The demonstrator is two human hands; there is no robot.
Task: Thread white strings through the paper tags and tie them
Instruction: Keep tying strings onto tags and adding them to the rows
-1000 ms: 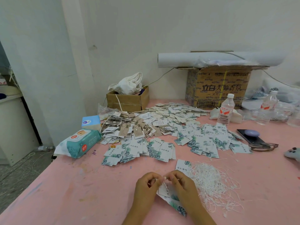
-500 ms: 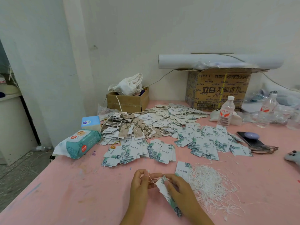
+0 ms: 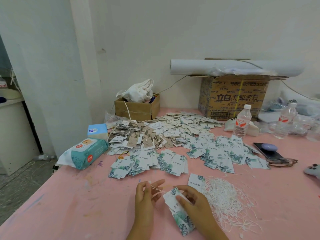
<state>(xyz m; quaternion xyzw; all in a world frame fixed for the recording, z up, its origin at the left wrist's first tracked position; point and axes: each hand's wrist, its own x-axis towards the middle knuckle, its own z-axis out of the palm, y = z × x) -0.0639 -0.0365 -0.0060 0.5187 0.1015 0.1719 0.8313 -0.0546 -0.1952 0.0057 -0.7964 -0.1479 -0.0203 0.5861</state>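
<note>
Near the front edge of the pink table (image 3: 72, 201), my right hand (image 3: 194, 203) grips a small stack of white paper tags with green leaf print (image 3: 178, 213). A white string (image 3: 156, 188) runs taut from the top of that stack to my left hand (image 3: 145, 194), which pinches its ends between thumb and fingertips. A loose heap of white strings (image 3: 228, 200) lies just right of my right hand, with a single tag (image 3: 195, 181) beside it. Piles of leaf-print tags (image 3: 173, 161) spread across the middle of the table.
Behind lie brown and white tags with strings (image 3: 147, 135), a small cardboard box holding a white cloth (image 3: 136, 110), a large printed carton (image 3: 233, 97) under a paper roll, two water bottles (image 3: 241, 122), a wet-wipes pack (image 3: 84, 153), a tissue box (image 3: 97, 131) and a phone (image 3: 267, 149).
My hands have drawn apart: the left moved left and up, pulling the string out taut from the tag stack held in my right hand.
</note>
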